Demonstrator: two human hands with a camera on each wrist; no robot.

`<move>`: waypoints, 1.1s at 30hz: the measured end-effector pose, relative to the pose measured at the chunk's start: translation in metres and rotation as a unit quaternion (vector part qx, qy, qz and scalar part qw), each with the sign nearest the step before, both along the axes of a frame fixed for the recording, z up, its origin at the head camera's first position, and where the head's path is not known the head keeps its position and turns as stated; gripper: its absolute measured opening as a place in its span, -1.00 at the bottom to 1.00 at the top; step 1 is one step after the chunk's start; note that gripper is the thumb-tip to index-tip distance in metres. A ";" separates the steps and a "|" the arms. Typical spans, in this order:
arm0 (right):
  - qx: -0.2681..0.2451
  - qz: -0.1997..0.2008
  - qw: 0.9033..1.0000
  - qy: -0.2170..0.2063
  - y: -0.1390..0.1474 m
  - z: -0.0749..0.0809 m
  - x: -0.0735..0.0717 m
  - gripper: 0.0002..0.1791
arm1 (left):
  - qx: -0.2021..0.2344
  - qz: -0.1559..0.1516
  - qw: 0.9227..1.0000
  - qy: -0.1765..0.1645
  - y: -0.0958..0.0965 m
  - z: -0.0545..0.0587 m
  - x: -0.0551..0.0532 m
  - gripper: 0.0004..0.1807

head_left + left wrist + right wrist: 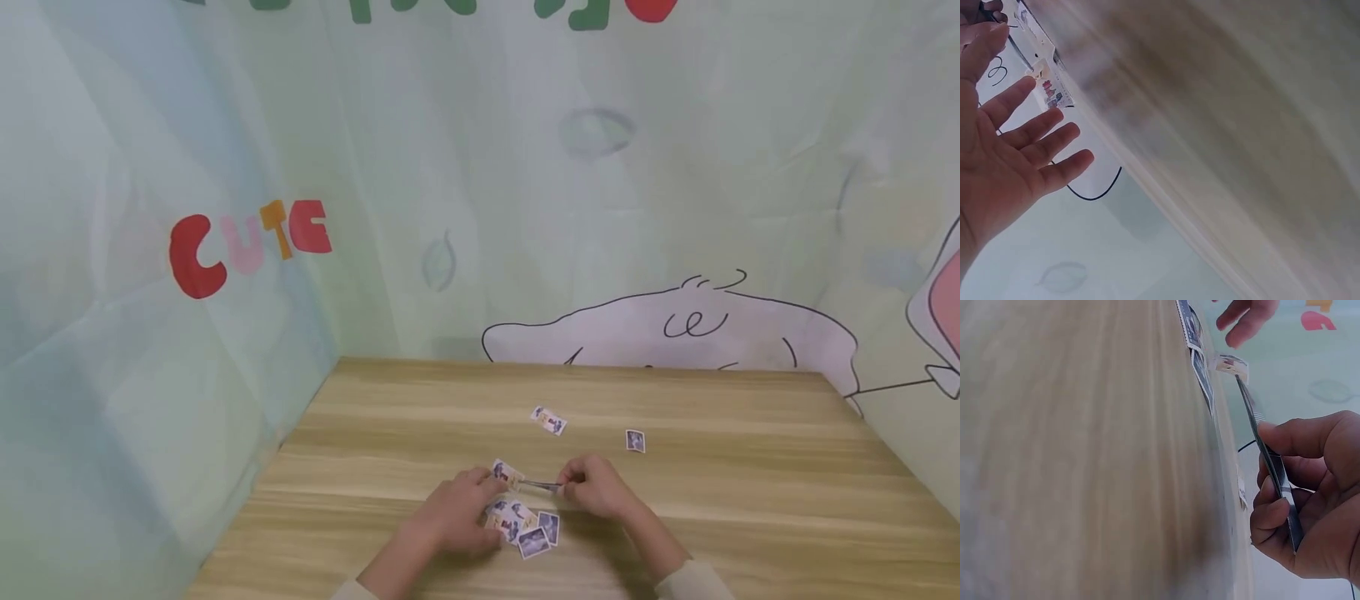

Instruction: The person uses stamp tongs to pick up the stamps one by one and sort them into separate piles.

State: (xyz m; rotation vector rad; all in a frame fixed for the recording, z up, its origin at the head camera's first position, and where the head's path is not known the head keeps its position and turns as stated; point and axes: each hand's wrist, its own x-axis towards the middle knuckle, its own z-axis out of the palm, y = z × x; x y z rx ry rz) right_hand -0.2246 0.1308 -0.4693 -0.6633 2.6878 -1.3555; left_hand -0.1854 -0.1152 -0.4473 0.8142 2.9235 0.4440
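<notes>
From the head camera, with 12 o'clock at the far edge of the table, a small pale stamp lies at the centre of the dial. At 3 o'clock from it, the right hand pinches a pair of slim metal tweezers between thumb and fingers, their points aimed toward 9 o'clock and meeting the edge of the pale stamp. Whether that stamp is lifted or rests on the wood, I cannot tell.

At 8 o'clock is the left hand — spread wide, with its fingers straight and apart in the left wrist view. Its fingertips come right up to the pale stamp; contact is unclear.

Just beyond the stamp at 6 o'clock is a loose, overlapping cluster of pale stamps, lying between the left thumb and fingers. Two dark stamps with white borders adjoin the cluster on its 4 o'clock side, one overlapping the other.

Farther out, another pale stamp lies by itself at 1 o'clock, and a single dark stamp sits between 2 and 3 o'clock, well apart from the rest. Behind the table hangs a pale green backdrop — colourful letters reading CUTE at 10 o'clock, an outlined animal toward 2.
</notes>
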 end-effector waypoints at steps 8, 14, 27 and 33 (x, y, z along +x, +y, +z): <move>0.002 -0.021 1.000 -0.016 0.006 0.003 0.005 -0.92 | -0.015 -0.031 0.999 0.031 -0.006 0.005 0.009 -0.36; -0.010 -0.019 1.000 -0.021 0.012 0.006 0.008 -0.95 | -0.026 -0.058 0.997 0.047 -0.009 0.013 0.021 -0.38; -0.001 -0.066 0.997 -0.033 0.021 0.006 0.002 -0.91 | -0.037 -0.113 0.990 0.079 -0.001 0.013 0.029 -0.45; -0.008 -0.074 0.997 -0.034 0.029 0.007 0.001 -0.92 | -0.031 -0.120 0.989 0.086 0.004 0.008 0.027 -0.53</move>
